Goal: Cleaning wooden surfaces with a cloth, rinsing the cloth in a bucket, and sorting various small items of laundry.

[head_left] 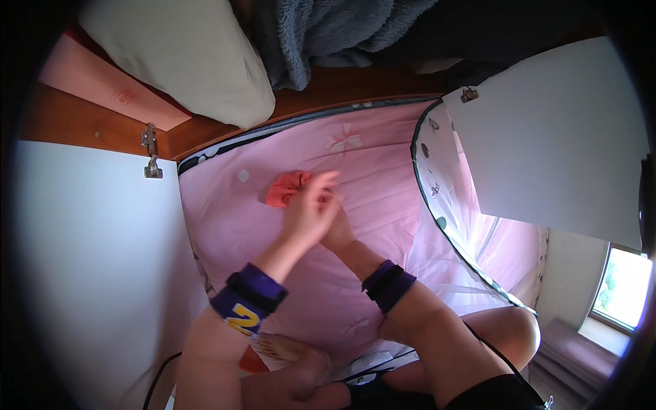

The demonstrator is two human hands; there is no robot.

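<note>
My left hand (311, 210) and my right hand (337, 227) are close together over the pink bedding (369, 181). The left overlaps the right and hides most of its fingers. Motion blurs the left hand's fingers, some of which point to the right. Just beyond the left hand is a small crumpled piece of red cloth (281, 190), partly covered by it. Whether either hand grips the cloth cannot be made out. Dark purple bands wrap both forearms, the left one (249, 298) with a yellow figure and the right one (388, 285) plainer.
White cabinet doors stand open at the left (96, 239) and right (560, 137). Behind the bedding, a wooden shelf (225, 130) holds a beige pillow (184, 55), a pink flat box (113, 85) and a grey fleece (335, 34). White netting (444, 225) with dark edging hangs at the right.
</note>
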